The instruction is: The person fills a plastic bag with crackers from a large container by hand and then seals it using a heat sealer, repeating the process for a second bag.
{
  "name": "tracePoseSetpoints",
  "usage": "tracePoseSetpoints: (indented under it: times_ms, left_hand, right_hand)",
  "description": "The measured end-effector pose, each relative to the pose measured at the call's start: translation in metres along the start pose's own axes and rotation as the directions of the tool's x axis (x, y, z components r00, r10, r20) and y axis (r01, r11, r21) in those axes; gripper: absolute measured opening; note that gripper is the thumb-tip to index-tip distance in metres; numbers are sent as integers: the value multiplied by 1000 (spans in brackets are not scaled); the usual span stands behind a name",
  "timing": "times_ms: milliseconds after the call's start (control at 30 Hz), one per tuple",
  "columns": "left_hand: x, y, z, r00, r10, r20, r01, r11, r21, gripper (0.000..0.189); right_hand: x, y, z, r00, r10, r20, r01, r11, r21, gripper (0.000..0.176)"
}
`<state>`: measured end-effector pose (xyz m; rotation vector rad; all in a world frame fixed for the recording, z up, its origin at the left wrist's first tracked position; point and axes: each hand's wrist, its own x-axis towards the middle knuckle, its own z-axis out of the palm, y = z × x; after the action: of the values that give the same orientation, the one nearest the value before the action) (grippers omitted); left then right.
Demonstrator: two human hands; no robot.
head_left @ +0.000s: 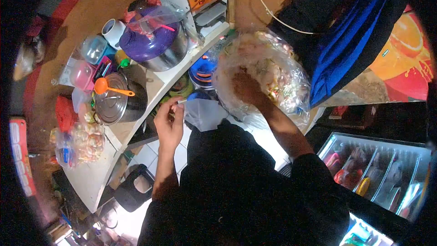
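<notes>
My left hand (168, 123) is closed, its thumb and fingers pinching the edge of a small translucent plastic bag (203, 115). The little bag hangs just in front of my dark clothing. To the right, my right hand (247, 85) reaches into a large clear plastic bag (287, 79) filled with pale, mixed pieces with red and green bits. Its fingers are in shadow among the contents, so I cannot make out whether they grip anything.
A steel pot with a purple lid (148, 43) stands on the white counter (107, 168) at left. Near it are a glass-lidded pot (111, 105), an orange spoon (114, 89) and packed snack bags (86, 141). A blue cloth (350, 32) hangs at right, above a lit display case (378, 173).
</notes>
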<state>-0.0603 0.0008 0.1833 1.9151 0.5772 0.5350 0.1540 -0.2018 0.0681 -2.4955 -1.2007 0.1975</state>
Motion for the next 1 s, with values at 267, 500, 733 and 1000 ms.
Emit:
tracePoseSetpoints:
  times_ms: [267,500,733,1000]
  left_hand:
    - [7,1,9,985,164,44,-166,985,37,9]
    - [29,48,19,936,340,93,-343,939,23,7]
    - [57,126,44,909,415,29,-411,907,-93,8]
    - [77,109,110,895,439,72,-412,879,-242,9]
  right_hand:
    - [-15,-17,-30,943,78,323,-14,981,-196,54]
    - [-20,27,44,929,-314,-195,197,867,-457,47]
    - [-33,10,7,979,-43,201,36,999,38,44]
    - [-47,39,84,930,-152,-335,87,975,-202,40]
